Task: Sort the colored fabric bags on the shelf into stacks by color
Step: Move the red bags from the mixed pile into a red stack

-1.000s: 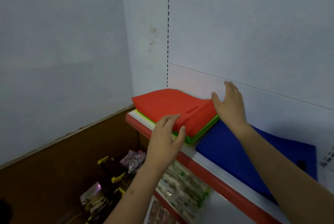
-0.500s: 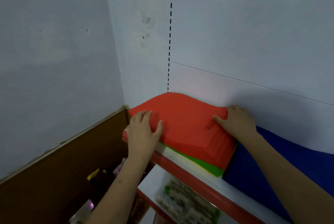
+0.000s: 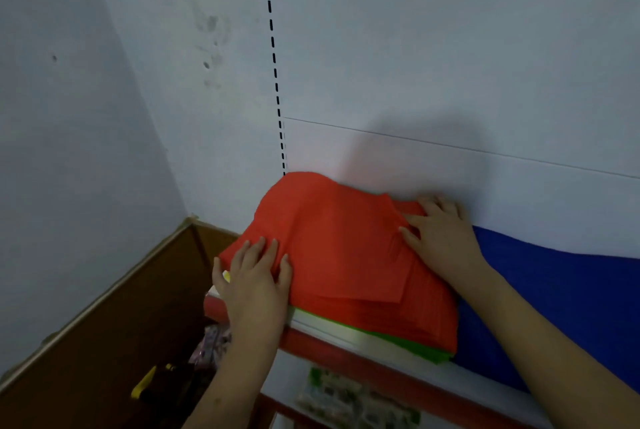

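Note:
A thick stack of red fabric bags (image 3: 339, 248) lies at the shelf's left end against the back wall. Under it, green bags (image 3: 415, 347) stick out along the front edge, and a sliver of yellow (image 3: 227, 276) shows at the left corner. A stack of blue bags (image 3: 561, 297) lies to the right, touching the red stack. My left hand (image 3: 254, 276) rests flat on the red stack's front left corner, fingers spread. My right hand (image 3: 438, 234) presses on its back right part, where the top red bag is creased.
The white shelf (image 3: 332, 331) has a red front lip. A lower shelf holds printed packets (image 3: 353, 401). To the left a brown panel (image 3: 104, 342) slopes down, with packaged goods and yellow-handled items (image 3: 145, 383) below. Pale walls close the corner behind.
The view has closed in on the stack. My left hand slid along the front edge to the red stack's left corner; my right hand came down from the wall onto the red bags.

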The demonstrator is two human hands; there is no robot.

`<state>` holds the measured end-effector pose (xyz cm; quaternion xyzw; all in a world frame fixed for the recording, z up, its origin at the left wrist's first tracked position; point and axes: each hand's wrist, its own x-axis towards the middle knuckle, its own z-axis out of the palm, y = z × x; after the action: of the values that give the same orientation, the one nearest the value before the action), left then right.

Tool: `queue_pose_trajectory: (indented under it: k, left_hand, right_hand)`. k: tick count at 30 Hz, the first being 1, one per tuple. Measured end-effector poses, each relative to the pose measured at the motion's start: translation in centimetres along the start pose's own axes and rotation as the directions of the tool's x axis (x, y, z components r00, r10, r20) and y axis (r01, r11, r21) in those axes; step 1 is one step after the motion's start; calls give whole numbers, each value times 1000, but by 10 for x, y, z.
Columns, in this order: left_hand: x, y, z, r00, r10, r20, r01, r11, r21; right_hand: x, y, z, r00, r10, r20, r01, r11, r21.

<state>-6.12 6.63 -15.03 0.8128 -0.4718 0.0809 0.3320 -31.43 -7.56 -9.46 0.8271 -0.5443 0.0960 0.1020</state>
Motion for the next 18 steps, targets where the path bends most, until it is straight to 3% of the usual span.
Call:
queue_pose_trajectory:
  k: [3, 5, 8, 9, 11, 14, 16, 18]
  left_hand:
    - [2, 1, -2, 991, 129, 23, -128, 992, -6]
    - [5, 1, -10, 980, 198, 23, -196, 978, -68]
    - [3, 5, -30, 960, 271, 75, -224, 896, -383]
    - [1, 9, -39, 951, 281, 131, -169, 824, -541]
    - [-2, 20, -58, 926, 273, 260, 27, 640, -768]
    - [-5, 35, -70, 887, 263, 379, 246, 425, -871]
    - [-9, 48, -70, 862, 253, 439, 360, 305, -882]
    - [-16, 62, -68, 831, 238, 503, 439, 276, -855]
  right_hand:
    - [-5, -1, -10, 998, -56, -17, 55, 998, -24]
    - [-8, 1, -21, 992, -76, -99, 81, 996, 37]
    - [-23, -5, -47, 973, 11, -231, 69, 941, 333]
    - [-32, -9, -59, 969, 100, -226, 25, 871, 491]
    - [-49, -14, -77, 947, 288, -142, -76, 630, 773]
    - [-74, -15, -92, 893, 449, 29, -116, 168, 979]
    - [-93, -8, -96, 843, 535, 56, -132, 106, 985]
    - [-114, 4, -96, 789, 613, 32, -136, 123, 983]
